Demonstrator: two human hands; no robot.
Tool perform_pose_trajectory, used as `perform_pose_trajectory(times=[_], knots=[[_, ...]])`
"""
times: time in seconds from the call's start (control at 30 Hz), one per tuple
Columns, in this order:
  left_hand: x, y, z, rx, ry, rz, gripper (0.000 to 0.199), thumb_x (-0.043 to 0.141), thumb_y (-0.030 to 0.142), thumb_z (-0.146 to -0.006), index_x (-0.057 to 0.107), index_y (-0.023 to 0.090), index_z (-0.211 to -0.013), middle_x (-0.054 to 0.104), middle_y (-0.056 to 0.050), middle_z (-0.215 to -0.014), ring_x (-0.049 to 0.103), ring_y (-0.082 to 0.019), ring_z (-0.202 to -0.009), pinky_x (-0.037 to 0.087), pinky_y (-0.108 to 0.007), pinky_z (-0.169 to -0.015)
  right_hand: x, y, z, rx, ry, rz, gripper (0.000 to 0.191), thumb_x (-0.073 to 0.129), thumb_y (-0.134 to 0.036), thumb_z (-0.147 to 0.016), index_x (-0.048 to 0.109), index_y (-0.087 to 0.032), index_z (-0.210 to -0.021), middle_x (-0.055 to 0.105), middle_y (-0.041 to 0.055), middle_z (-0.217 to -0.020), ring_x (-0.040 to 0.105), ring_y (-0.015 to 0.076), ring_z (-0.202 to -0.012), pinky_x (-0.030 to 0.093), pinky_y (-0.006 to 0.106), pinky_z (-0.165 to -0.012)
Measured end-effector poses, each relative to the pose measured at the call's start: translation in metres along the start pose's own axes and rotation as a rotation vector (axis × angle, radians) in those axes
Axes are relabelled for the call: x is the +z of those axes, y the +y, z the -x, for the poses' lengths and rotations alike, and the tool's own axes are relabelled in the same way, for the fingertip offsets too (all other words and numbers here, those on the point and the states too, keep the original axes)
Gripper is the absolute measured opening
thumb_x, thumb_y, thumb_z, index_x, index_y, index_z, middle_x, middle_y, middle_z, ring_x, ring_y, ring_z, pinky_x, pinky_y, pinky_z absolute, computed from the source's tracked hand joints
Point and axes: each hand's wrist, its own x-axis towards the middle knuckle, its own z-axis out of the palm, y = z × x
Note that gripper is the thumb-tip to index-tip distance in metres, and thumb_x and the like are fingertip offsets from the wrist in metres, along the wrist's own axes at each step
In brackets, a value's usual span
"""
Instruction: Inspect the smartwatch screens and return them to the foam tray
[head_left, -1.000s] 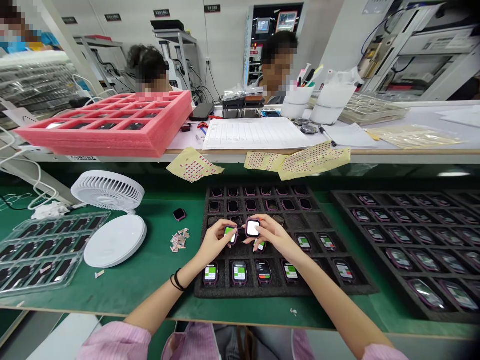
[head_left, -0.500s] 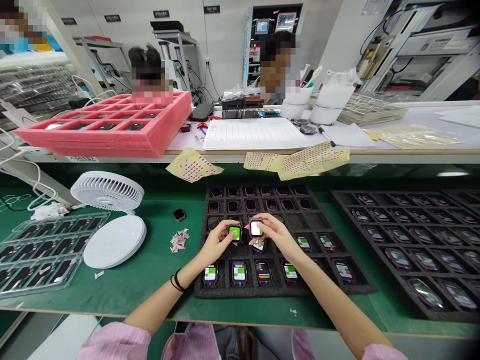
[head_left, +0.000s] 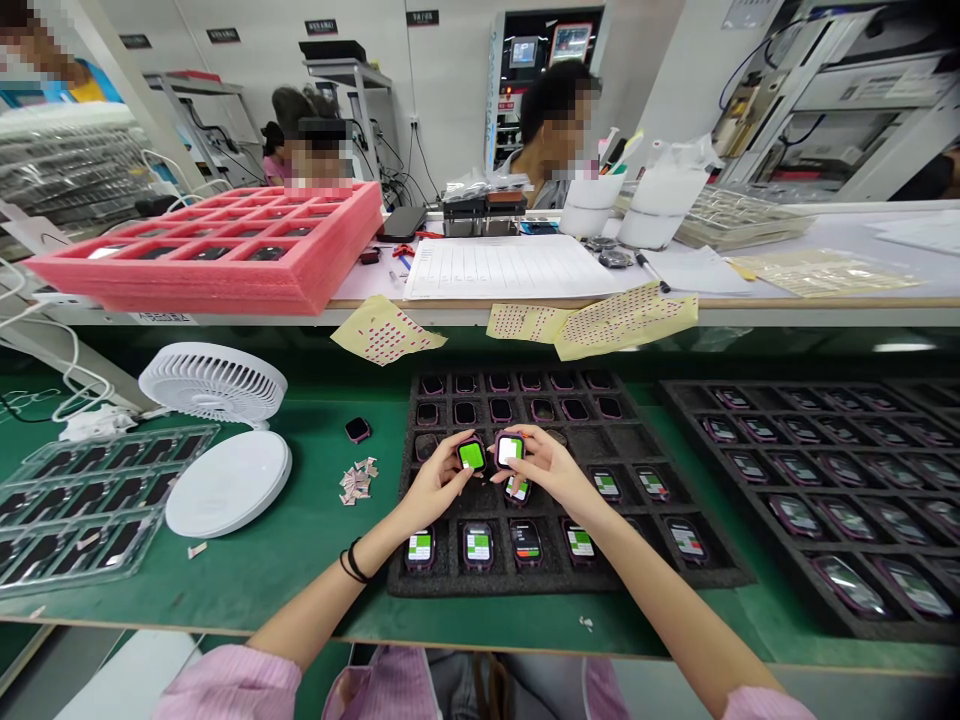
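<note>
My left hand (head_left: 439, 480) holds a watch with a green screen (head_left: 472, 455) by its edges. In my right hand (head_left: 551, 468) is another watch with a white and green screen (head_left: 510, 449), a finger on its lower part. Both are raised side by side over a black foam tray (head_left: 450, 584). A further lit watch (head_left: 517, 488) lies just below them, partly hidden by my right fingers. The tray's front rows hold several lit watches, one of them with a dark, red-edged screen (head_left: 527, 541); the back rows hold dark-screened ones.
A second foam tray of watches (head_left: 806, 590) is on the right. Leftward are a white fan (head_left: 229, 485), a clear tray (head_left: 142, 555), small paper pieces (head_left: 358, 481) and a single watch (head_left: 358, 429). A pink foam tray (head_left: 300, 270) sits on the shelf; people are beyond it.
My left thumb has slid down off the green screen to the watch's lower edge, and that watch has risen slightly. The right watch has shifted a little up, its screen now partly green.
</note>
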Motion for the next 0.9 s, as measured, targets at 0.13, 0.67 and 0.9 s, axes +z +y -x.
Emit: perform_pose_trajectory(times=[0.13, 0.67, 0.9], knots=[[0.000, 0.001, 0.000, 0.020, 0.035, -0.017, 0.053, 0.060, 0.038, -0.086, 0.042, 0.018, -0.131, 0.058, -0.011, -0.117, 0.062, -0.019, -0.096, 0.051, -0.031, -0.082, -0.002, 0.006, -0.002, -0.027, 0.000, 0.009, 0.047, 0.076, -0.032, -0.070, 0.050, -0.022, -0.108, 0.068, 0.0096, -0.104, 0.072, 0.0208, -0.066, 0.054, 0.025, -0.045], [0.002, 0.010, 0.001, 0.004, 0.066, -0.011, 0.045, 0.056, 0.041, -0.086, 0.047, 0.019, -0.125, 0.059, -0.009, -0.108, 0.060, -0.014, -0.079, 0.051, -0.025, -0.066, 0.000, -0.014, 0.000, 0.036, 0.205, 0.025, 0.033, 0.070, -0.045, -0.075, 0.056, -0.018, -0.085, 0.068, 0.0008, -0.065, 0.056, 0.0115, -0.036, 0.034, 0.021, -0.033], [0.002, 0.012, 0.000, -0.001, 0.076, -0.008, 0.045, 0.058, 0.041, -0.085, 0.048, 0.019, -0.123, 0.059, -0.008, -0.106, 0.059, -0.014, -0.078, 0.051, -0.026, -0.067, 0.000, -0.008, -0.002, -0.004, 0.132, 0.031, 0.041, 0.078, -0.034, -0.067, 0.051, -0.020, -0.096, 0.069, 0.0023, -0.081, 0.065, 0.0150, -0.049, 0.041, 0.021, -0.036]])
